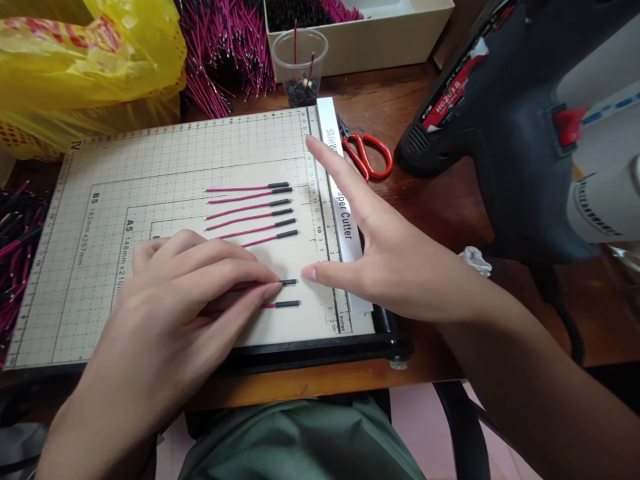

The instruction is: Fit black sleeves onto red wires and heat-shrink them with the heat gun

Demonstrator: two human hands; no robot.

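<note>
My left hand [200, 293] pinches a wire with a black sleeve [289, 282] between thumb and forefinger, low over the paper cutter board [200, 147]. Most of that wire is hidden under my fingers. Just below it lies another magenta wire with a black sleeve [287, 304], partly covered by the hand. Above, several magenta wires [240, 215] rest in a column, their black-sleeved ends pointing right. My right hand [370, 233] is open, thumb and forefinger spread wide over the cutter's right edge. Its thumb tip is close to the pinched wire's sleeved end, not touching it.
Red-handled scissors [373, 157] lie right of the cutter's white strip [343, 213]. Behind stand a plastic cup [300, 63] of small black pieces, a wire bundle [230, 47] and a box [370, 43]. A yellow bag [100, 60] sits back left, a black heat gun [480, 113] right.
</note>
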